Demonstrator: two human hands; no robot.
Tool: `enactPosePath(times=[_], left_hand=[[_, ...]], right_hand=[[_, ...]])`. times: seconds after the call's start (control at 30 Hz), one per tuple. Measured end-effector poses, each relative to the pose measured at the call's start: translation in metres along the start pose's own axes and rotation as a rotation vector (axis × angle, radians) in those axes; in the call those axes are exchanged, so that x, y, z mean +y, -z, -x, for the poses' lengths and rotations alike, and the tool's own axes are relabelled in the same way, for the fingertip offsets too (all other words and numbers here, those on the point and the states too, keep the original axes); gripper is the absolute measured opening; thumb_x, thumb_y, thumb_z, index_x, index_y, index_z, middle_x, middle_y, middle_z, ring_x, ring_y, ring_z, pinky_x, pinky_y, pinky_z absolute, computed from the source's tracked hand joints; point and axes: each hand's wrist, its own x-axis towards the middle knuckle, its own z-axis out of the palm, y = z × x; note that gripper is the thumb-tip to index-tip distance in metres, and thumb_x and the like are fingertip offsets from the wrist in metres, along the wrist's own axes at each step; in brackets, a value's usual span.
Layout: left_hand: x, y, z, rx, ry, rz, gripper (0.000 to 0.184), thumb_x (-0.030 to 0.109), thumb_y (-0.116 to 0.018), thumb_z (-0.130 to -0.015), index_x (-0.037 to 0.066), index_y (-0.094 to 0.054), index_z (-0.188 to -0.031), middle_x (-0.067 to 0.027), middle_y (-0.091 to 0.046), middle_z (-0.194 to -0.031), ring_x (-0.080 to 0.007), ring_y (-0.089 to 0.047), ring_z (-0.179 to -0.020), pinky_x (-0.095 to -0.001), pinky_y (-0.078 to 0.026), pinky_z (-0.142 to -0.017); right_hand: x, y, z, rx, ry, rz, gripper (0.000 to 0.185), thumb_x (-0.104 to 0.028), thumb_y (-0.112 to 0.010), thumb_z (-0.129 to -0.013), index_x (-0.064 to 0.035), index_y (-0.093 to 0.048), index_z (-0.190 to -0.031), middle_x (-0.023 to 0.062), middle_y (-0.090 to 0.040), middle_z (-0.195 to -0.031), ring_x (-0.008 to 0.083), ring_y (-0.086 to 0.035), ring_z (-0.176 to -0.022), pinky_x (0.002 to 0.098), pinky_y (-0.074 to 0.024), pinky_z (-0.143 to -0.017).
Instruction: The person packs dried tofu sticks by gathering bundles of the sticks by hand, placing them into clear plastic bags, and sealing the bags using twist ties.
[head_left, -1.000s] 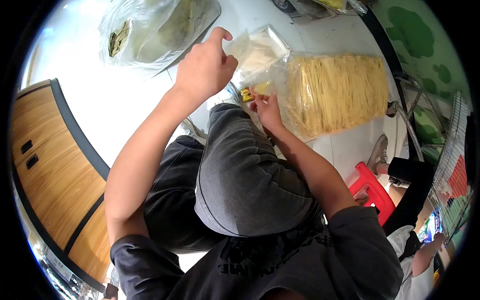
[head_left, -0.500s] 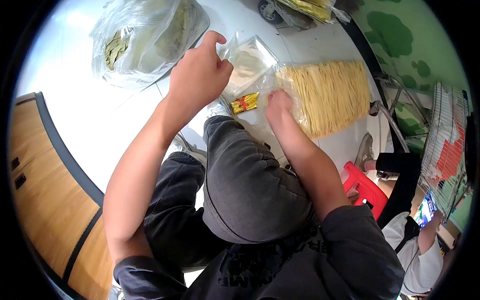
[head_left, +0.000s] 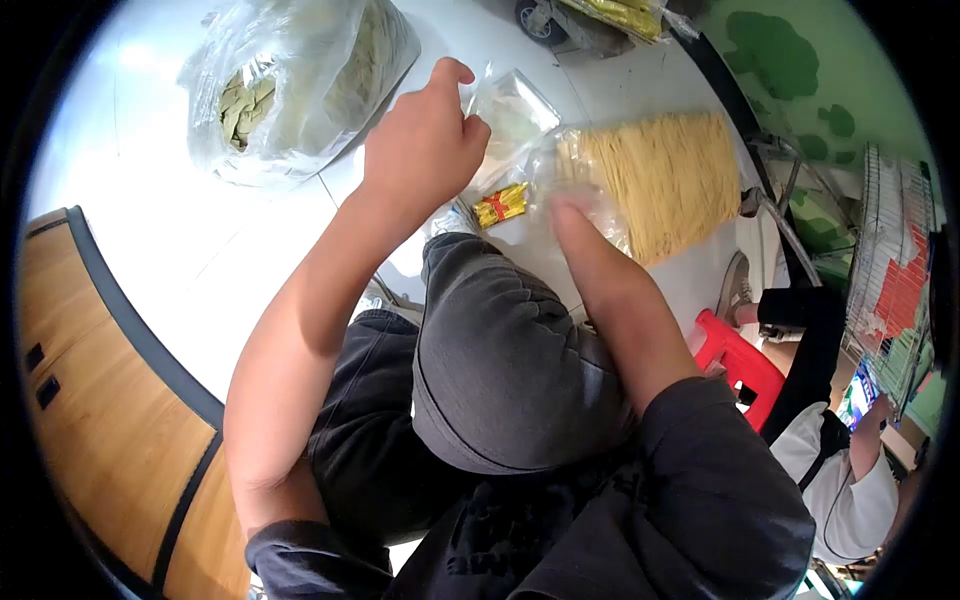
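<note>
My left hand (head_left: 428, 140) is over the floor, index finger and thumb curled against the edge of a clear plastic bag (head_left: 520, 105); its other fingers are hidden below. My right hand (head_left: 572, 208) reaches into crinkled clear film beside yellow strips, and the film blurs its fingers. The strips (head_left: 670, 180), like dried flat noodles, lie in a wide, even bundle on the floor, their left ends under the film. Between my hands, close to my shoe, rests a small gold packet (head_left: 499, 205) with red marks.
A big clear bag of dried leaves (head_left: 300, 90) sits at the upper left. Wooden cabinets (head_left: 110, 400) stand at left. To the right are a red stool (head_left: 740, 360), a wire rack (head_left: 890, 280) and a person in a white top (head_left: 835, 480). A wheel (head_left: 540, 22) is at the top.
My right hand has gone further under the film, so its fingers show less. My left hand keeps its curled pose. The whole view has shifted slightly.
</note>
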Motion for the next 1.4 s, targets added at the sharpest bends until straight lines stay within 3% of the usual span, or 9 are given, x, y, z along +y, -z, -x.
enactPosePath(times=[0.13,0.27,0.37,0.67,0.97,1.07,1.27,1.33,1.4], left_hand=[[-0.001,-0.005,-0.003,-0.009,-0.028,0.016,0.042,0.018,-0.061,-0.088,0.005,-0.053,-0.127,-0.0207,-0.072,-0.090,-0.0413,-0.070,-0.087,-0.0515,-0.055,-0.078],[-0.006,-0.016,-0.007,0.037,-0.083,0.023,0.040,0.015,-0.066,-0.086,0.007,-0.055,-0.123,-0.0136,-0.069,-0.079,-0.0359,-0.069,-0.078,-0.0470,-0.053,-0.072],[-0.004,-0.019,-0.008,0.085,-0.097,0.011,0.039,0.015,-0.065,-0.086,0.007,-0.055,-0.123,-0.0137,-0.068,-0.078,-0.0358,-0.069,-0.077,-0.0463,-0.053,-0.071],[-0.007,-0.010,-0.010,-0.026,0.051,0.063,0.039,0.018,-0.063,-0.088,0.010,-0.055,-0.125,-0.0139,-0.073,-0.084,-0.0394,-0.071,-0.085,-0.0515,-0.055,-0.075],[0.003,-0.011,-0.022,-0.034,0.005,0.131,0.036,0.009,-0.066,-0.088,0.008,-0.056,-0.123,-0.0132,-0.063,-0.075,-0.0310,-0.067,-0.071,-0.0411,-0.052,-0.068],[-0.002,-0.020,-0.023,-0.022,-0.033,0.140,0.036,0.010,-0.066,-0.089,0.008,-0.056,-0.123,-0.0132,-0.063,-0.074,-0.0305,-0.066,-0.069,-0.0412,-0.051,-0.067],[-0.007,-0.027,-0.023,-0.005,0.010,0.143,0.037,0.009,-0.066,-0.089,0.007,-0.056,-0.125,-0.0120,-0.062,-0.072,-0.0284,-0.065,-0.066,-0.0395,-0.051,-0.066],[-0.006,-0.023,-0.024,-0.051,0.036,0.117,0.038,0.012,-0.064,-0.089,0.009,-0.055,-0.126,-0.0127,-0.068,-0.079,-0.0330,-0.068,-0.075,-0.0443,-0.053,-0.069],[-0.003,-0.019,-0.026,-0.095,0.060,0.096,0.039,0.016,-0.063,-0.089,0.010,-0.054,-0.127,-0.0134,-0.073,-0.086,-0.0376,-0.071,-0.083,-0.0491,-0.055,-0.073]], right_hand=[[0.009,0.046,-0.012,0.370,0.306,0.945,0.042,-0.017,-0.066,-0.089,-0.0040,-0.061,-0.129,0.0156,-0.062,-0.128,0.0337,-0.063,-0.113,0.0457,-0.0530,-0.095],[0.010,0.056,-0.040,-0.007,0.439,1.156,0.048,-0.020,-0.067,-0.088,-0.0038,-0.060,-0.133,0.0168,-0.064,-0.129,0.0372,-0.065,-0.110,0.0481,-0.0528,-0.095],[0.017,0.037,-0.052,-0.296,0.896,1.417,0.032,-0.024,-0.068,-0.085,-0.0057,-0.072,-0.111,0.0139,-0.071,-0.118,0.0288,-0.063,-0.118,0.0355,-0.0516,-0.096],[0.018,0.034,-0.012,0.247,0.832,0.627,0.052,-0.031,-0.066,-0.089,-0.0073,-0.055,-0.134,0.0156,-0.059,-0.132,0.0303,-0.054,-0.125,0.0396,-0.0429,-0.107],[-0.018,0.070,0.016,-0.032,1.070,0.646,0.075,-0.042,-0.069,-0.090,-0.0077,-0.039,-0.150,0.0171,-0.047,-0.143,0.0293,-0.044,-0.134,0.0431,-0.0345,-0.115],[-0.020,0.074,0.033,-0.485,0.833,-0.457,0.062,-0.043,-0.061,-0.097,-0.0125,-0.044,-0.148,0.0092,-0.051,-0.148,0.0303,-0.045,-0.138,0.0485,-0.0341,-0.118],[0.000,0.048,-0.013,-0.227,0.807,-0.174,0.085,-0.050,-0.070,-0.082,-0.0028,-0.041,-0.146,0.0221,-0.049,-0.134,0.0437,-0.044,-0.129,0.0572,-0.0350,-0.107],[-0.010,0.034,-0.027,0.391,0.660,1.110,0.075,-0.046,-0.065,-0.087,-0.0019,-0.042,-0.143,0.0210,-0.049,-0.134,0.0411,-0.045,-0.127,0.0554,-0.0359,-0.105],[-0.010,0.040,-0.028,0.445,0.730,1.083,0.069,-0.044,-0.065,-0.088,-0.0015,-0.047,-0.139,0.0202,-0.053,-0.130,0.0376,-0.049,-0.125,0.0526,-0.0378,-0.103]])
